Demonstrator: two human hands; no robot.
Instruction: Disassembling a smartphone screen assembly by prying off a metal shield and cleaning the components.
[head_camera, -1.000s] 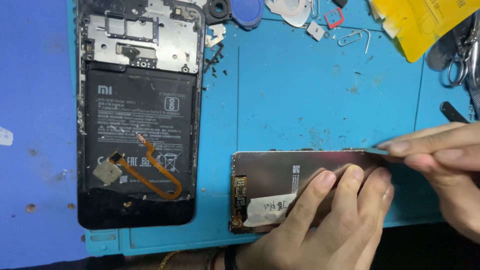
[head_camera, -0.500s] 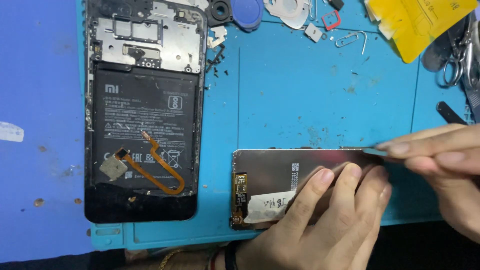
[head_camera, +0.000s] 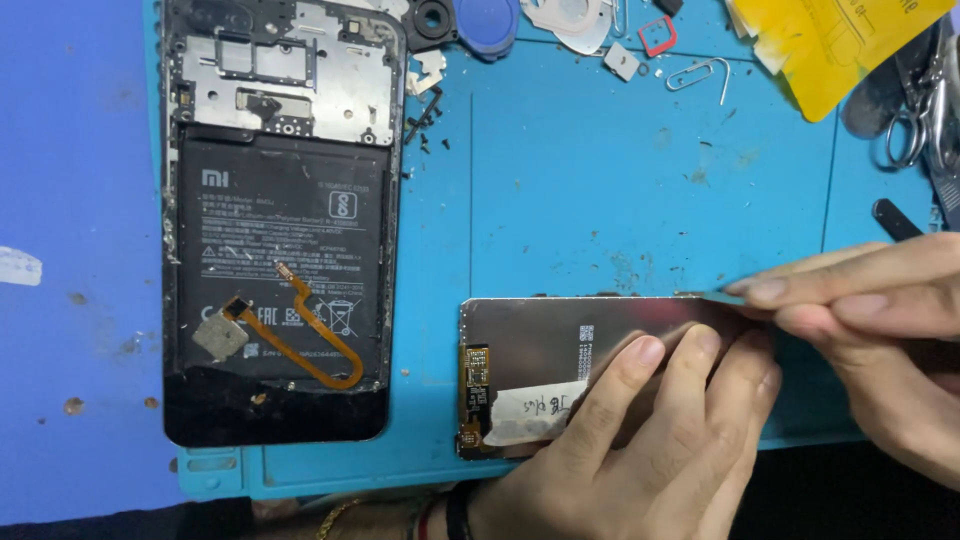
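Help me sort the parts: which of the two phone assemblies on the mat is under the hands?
The loose display panel at lower right, metallic back up; the opened phone with exposed battery lies untouched at left.

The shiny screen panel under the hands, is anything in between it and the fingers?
Nothing visible is. The left hand lies flat on the screen panel, fingers pressing straight on its silvery back. The right hand pinches a thin tool at the panel's top right corner. The opened phone lies apart on the blue mat.
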